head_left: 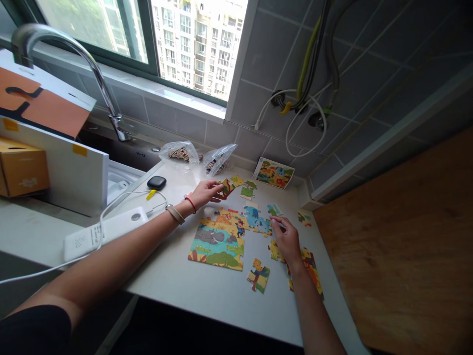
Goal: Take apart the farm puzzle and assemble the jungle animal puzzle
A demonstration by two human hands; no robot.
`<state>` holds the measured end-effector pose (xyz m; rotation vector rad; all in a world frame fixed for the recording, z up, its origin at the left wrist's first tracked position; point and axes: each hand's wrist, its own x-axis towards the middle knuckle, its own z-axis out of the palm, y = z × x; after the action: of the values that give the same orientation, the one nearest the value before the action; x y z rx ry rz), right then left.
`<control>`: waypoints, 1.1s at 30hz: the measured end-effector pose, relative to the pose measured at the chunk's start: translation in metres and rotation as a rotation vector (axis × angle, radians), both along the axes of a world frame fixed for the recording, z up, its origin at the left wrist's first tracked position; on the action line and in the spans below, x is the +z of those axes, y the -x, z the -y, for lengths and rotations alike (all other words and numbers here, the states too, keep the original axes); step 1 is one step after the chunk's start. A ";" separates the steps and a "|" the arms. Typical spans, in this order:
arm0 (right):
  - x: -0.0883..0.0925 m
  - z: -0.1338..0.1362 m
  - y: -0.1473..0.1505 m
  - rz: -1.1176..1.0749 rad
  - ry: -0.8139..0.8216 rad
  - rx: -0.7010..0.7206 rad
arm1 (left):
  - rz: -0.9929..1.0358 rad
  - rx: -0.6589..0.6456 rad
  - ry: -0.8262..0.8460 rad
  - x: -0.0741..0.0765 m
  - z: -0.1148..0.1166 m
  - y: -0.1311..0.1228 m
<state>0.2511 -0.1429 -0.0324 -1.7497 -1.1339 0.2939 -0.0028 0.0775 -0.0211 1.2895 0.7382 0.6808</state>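
Note:
My left hand [205, 194] reaches across the counter, thumb and fingers closed at the left edge of a dark-and-yellow puzzle piece [226, 188]. My right hand [287, 240] is curled, fingertips pinched at the right edge of a blue elephant puzzle piece [262, 226]; its palm hides what lies beneath. Left of it is a joined section of puzzle [216, 244] with a grey hippo in water. Loose pieces lie around: a green one [249, 190], a giraffe-patterned one [258, 276], a yellow one [275, 250], and some partly under my right forearm.
A picture card [274, 172] leans against the tiled wall. Two clear plastic bags [181, 154] of pieces sit behind. To the left are a black case [156, 183], a white power bank [105, 231] with cable, a sink with tap [99, 79] and boxes. A wooden panel [399, 236] borders the right.

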 end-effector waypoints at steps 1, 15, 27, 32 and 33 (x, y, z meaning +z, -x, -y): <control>0.000 0.000 0.000 0.002 -0.005 -0.003 | -0.015 0.008 -0.023 -0.001 0.000 0.000; 0.000 0.000 0.003 -0.007 -0.027 -0.011 | -0.301 0.166 -0.699 -0.016 -0.005 0.007; 0.030 -0.071 -0.008 0.280 0.310 0.288 | -0.673 0.237 -1.111 -0.022 -0.006 0.011; 0.032 -0.150 -0.010 0.339 0.441 0.364 | -0.633 0.186 -1.166 -0.019 -0.001 0.008; 0.032 -0.162 -0.011 0.346 0.465 0.378 | -0.620 0.164 -1.180 -0.019 0.000 0.007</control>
<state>0.2618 0.0192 -0.0009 -2.0298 -1.7616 0.5312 -0.0103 0.0777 -0.0402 2.6158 0.9802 0.8986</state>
